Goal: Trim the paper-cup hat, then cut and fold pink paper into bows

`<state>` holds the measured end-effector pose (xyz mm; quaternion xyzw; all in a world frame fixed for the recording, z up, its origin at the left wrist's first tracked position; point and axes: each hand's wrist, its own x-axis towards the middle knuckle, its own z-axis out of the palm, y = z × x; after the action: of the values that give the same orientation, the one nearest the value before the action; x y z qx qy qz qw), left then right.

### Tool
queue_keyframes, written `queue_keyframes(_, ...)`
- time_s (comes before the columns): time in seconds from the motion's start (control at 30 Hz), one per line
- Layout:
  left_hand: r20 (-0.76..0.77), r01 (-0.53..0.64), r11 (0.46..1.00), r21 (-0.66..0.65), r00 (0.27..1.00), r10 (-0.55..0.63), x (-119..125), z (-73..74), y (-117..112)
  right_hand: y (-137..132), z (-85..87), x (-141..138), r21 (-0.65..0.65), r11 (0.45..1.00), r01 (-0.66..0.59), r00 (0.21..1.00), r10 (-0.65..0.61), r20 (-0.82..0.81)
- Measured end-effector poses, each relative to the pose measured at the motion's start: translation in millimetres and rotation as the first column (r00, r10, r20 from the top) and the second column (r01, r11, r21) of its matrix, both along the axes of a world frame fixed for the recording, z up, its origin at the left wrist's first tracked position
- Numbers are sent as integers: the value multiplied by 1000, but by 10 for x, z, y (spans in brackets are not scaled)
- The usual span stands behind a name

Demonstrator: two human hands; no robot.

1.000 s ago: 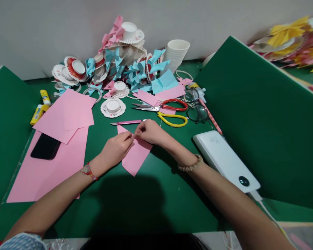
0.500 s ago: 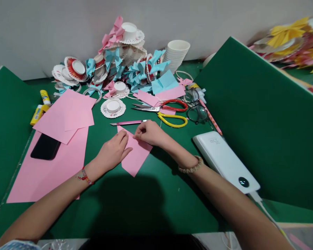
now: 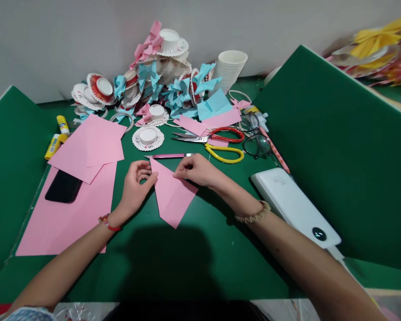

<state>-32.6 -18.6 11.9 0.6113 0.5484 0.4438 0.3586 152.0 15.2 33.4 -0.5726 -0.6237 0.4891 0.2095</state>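
Note:
A folded pink paper (image 3: 172,196) lies on the green table (image 3: 200,263) in front of me. My right hand (image 3: 195,169) pinches its upper right edge and presses it down. My left hand (image 3: 136,183) rests at the paper's left edge with fingers curled, touching the fold near the top corner. A pink-handled craft knife (image 3: 169,156) lies just beyond both hands.
Red and yellow scissors (image 3: 217,142), glasses (image 3: 255,145) and a white power bank (image 3: 296,207) lie to the right. Pink sheets (image 3: 83,178) with a black phone (image 3: 63,186) lie left, beside glue sticks (image 3: 58,138). Paper-cup crafts (image 3: 153,84) pile at the back. Green dividers (image 3: 334,142) stand on both sides.
My left hand slid off the top of the paper to its left edge, uncovering the folded sheet. My right hand stayed on the upper right edge.

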Motion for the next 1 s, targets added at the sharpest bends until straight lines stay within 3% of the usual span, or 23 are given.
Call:
queue_keyframes(0.13, 126, -27, 994, -102, 991, 40, 2, 38, -118, -141, -2, -39, 28, 999, 15, 999, -16, 35)
queue_keyframes(0.2, 234, -12, 974, -225, 970, 66, -15, 96, -187, -242, -18, -56, 81, 996, 34, 999, -36, 18)
queue_keyframes(0.33, 374, 222, 830, -512, 927, -18, -8, 236, -270, -453, -23, -121, 173, 980, 102, 987, -79, -137)
queue_keyframes(0.4, 327, 231, 803, -550, 944, -47, 17, 281, -281, -544, -2, -168, 251, 960, 124, 978, -76, -193)
queue_keyframes(0.5, 206, 119, 856, -503, 978, -15, 36, 315, -290, -633, 41, -209, 349, 924, 157, 972, -81, -221)
queue_keyframes(0.57, 134, 90, 890, -447, 990, -32, 28, 341, -297, -648, 76, -197, 348, 927, 137, 975, -65, -212)
queue_keyframes(0.7, 6, 102, 923, -370, 994, -107, 14, 429, -306, -582, 198, -117, 301, 952, 55, 982, 4, -191)
queue_keyframes(0.87, -96, 165, 939, -302, 975, -202, 49, 510, -289, -477, 353, -87, 338, 941, 9, 987, 45, -152)
queue_keyframes(0.93, -139, 192, 935, -299, 960, -242, 52, 512, -252, -480, 349, -77, 408, 913, 6, 994, 41, -105)
queue_keyframes(1.0, -172, 243, 915, -321, 935, -309, 42, 492, -181, -512, 296, -36, 582, 813, 29, 999, -34, -1)
